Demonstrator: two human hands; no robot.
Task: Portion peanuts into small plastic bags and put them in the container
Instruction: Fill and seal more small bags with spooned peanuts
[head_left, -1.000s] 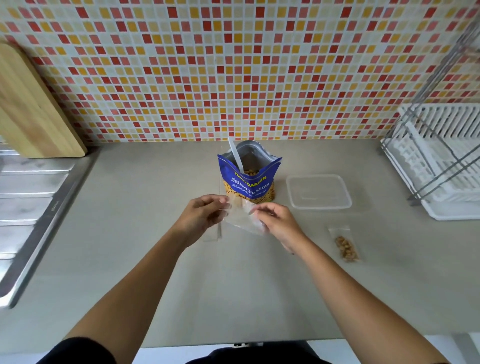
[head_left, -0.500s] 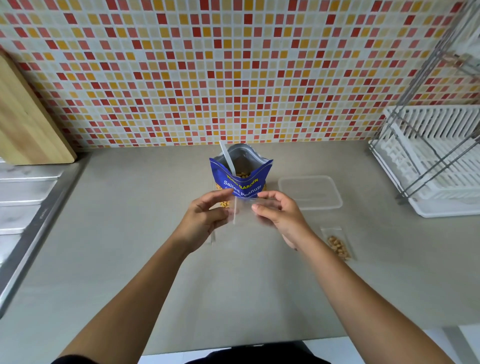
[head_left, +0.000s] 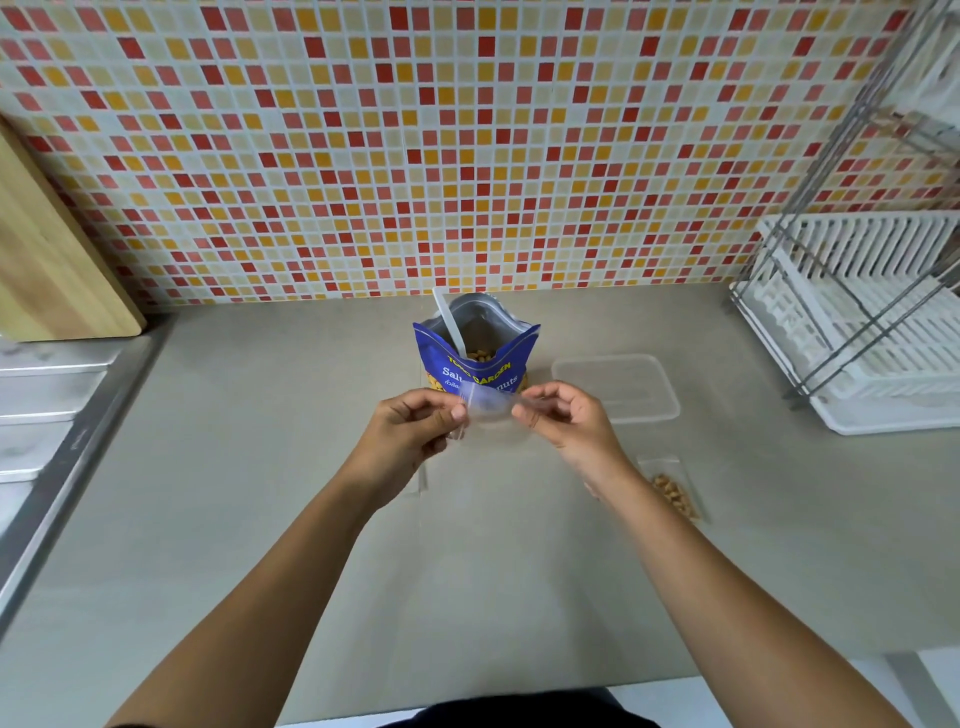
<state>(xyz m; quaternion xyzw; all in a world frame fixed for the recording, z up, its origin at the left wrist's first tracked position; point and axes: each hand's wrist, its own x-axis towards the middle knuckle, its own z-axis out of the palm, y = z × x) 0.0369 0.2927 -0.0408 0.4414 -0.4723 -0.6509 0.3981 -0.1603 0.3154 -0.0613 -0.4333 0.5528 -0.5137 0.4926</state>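
From the head camera, the left hand (head_left: 415, 431) and right hand (head_left: 566, 421) each pinch one side of an empty small plastic bag (head_left: 491, 408), held above the grey counter (head_left: 260, 467) just in front of the open blue peanut pouch (head_left: 475, 364). A white spoon (head_left: 448, 325) stands in the pouch. The clear container (head_left: 618, 387) sits right of the pouch. A filled bag of peanuts (head_left: 672, 491) lies nearer, right of the right wrist. A white dish rack (head_left: 857, 322) stands far right and a wooden board (head_left: 47, 260) leans far left.
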